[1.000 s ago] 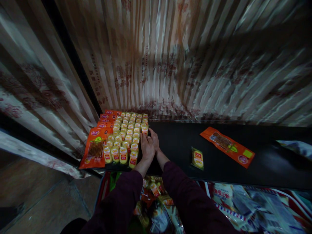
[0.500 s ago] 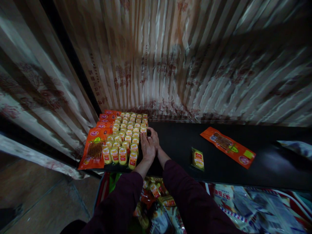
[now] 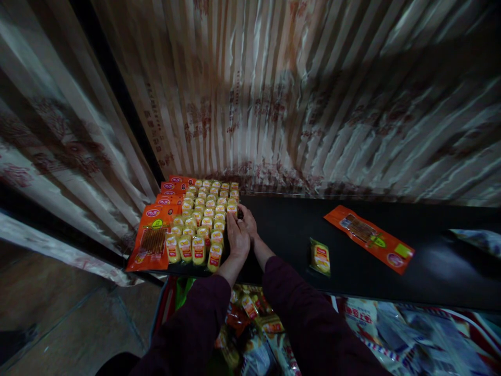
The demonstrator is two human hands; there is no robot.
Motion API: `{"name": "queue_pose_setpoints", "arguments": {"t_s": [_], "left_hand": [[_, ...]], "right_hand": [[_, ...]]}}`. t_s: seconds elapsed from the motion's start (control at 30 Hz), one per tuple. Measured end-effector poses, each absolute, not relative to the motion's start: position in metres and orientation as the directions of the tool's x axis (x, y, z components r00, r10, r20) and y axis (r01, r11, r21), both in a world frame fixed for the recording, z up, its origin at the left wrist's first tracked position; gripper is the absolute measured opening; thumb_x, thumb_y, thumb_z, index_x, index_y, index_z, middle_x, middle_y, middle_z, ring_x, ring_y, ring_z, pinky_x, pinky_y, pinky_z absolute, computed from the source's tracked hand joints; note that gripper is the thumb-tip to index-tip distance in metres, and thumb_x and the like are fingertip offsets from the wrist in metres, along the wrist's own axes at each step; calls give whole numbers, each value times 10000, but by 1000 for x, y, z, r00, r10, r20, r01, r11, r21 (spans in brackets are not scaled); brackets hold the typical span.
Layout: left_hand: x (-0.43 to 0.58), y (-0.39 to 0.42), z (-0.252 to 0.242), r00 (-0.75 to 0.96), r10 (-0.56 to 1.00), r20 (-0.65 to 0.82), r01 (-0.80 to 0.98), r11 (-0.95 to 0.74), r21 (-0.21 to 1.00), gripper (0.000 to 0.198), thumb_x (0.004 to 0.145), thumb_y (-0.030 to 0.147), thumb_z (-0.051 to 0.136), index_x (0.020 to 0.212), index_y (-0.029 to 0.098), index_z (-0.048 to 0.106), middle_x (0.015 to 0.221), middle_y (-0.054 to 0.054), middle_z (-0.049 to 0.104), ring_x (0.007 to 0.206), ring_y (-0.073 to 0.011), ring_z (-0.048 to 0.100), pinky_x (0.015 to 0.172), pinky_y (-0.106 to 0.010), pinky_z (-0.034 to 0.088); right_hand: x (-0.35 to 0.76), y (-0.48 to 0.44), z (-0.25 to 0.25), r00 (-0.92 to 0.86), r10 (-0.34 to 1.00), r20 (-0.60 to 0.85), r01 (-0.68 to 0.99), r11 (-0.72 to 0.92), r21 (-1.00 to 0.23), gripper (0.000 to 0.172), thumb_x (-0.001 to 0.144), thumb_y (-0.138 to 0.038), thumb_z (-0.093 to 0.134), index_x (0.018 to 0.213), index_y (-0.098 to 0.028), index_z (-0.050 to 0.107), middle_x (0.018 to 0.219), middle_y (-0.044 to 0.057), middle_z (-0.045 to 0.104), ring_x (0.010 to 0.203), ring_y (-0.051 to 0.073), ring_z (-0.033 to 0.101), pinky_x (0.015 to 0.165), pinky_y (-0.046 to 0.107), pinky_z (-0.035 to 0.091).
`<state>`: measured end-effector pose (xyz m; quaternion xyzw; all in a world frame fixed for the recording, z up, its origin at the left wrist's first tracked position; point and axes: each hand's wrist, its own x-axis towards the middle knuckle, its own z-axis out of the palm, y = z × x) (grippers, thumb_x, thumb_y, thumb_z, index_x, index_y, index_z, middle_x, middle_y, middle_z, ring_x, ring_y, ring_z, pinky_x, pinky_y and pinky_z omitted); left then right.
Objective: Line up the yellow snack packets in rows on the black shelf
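Small yellow wrapped snack cakes (image 3: pixel 198 249) stand upright in close rows at the left end of the black shelf (image 3: pixel 282 224). Against the right side of this block lies my left hand (image 3: pixel 238 237), its fingers stretched out flat along the packets. My right hand (image 3: pixel 249 222) is just beside it, farther back, with its fingers bent towards the same side of the block and partly hidden. Neither hand grips a packet. Orange snack packets (image 3: pixel 153 237) stand in a line left of the cakes, the front one leaning back.
One yellow cake (image 3: pixel 320 257) lies alone right of my arms. Beyond it an orange packet (image 3: pixel 370 237) lies flat, and a shiny bag (image 3: pixel 477 241) is at the far right. Below the shelf are bins of mixed snacks (image 3: pixel 270 326) and bagged goods (image 3: pixel 415 329). Pleated curtain (image 3: pixel 270 104) hangs behind.
Both hands stay pressed at the right side of the cake block, with hardly any movement. The whole view has shifted slightly.
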<state>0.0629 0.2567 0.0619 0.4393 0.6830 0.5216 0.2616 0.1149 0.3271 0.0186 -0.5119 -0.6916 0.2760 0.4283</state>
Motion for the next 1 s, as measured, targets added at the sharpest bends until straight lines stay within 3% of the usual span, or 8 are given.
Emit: {"name": "queue_pose_setpoints", "arguments": {"t_s": [0.17,0.4,0.87,1.0], "left_hand": [[63,258,61,-478,871,110,341,68,938,460,868,252,333,1296,118,435,1352,-155,489,1300,-213,403,1097,-343,288],[63,262,56,-485,864,135,369,62,927,478,869,236,335,1329,129,406,1371,-135,475,1327,-209,363,1112,-333,271],[61,256,54,-384,914,130,407,42,913,549,884,277,280,1343,-3,394,1466,-198,314,1383,-220,249,1156,-340,158],[62,256,52,-408,901,149,394,27,919,519,883,268,303,1340,50,417,1455,-166,353,1371,-212,283,1153,-355,184]], "right_hand": [[115,321,16,-85,940,332,423,335,-842,442,757,-349,524,1178,-215,523,1113,80,586,979,212,562,876,379,484],[111,322,18,-34,936,349,447,327,-833,434,780,-392,505,1158,-180,520,1099,100,591,1003,224,543,913,405,452],[111,331,15,-73,944,322,527,311,-791,470,799,-365,494,1229,-175,496,1133,113,579,1050,229,534,965,415,428],[111,329,12,-41,935,353,533,320,-783,482,802,-382,493,1230,-162,500,1168,126,574,1072,237,526,964,428,428]]}}
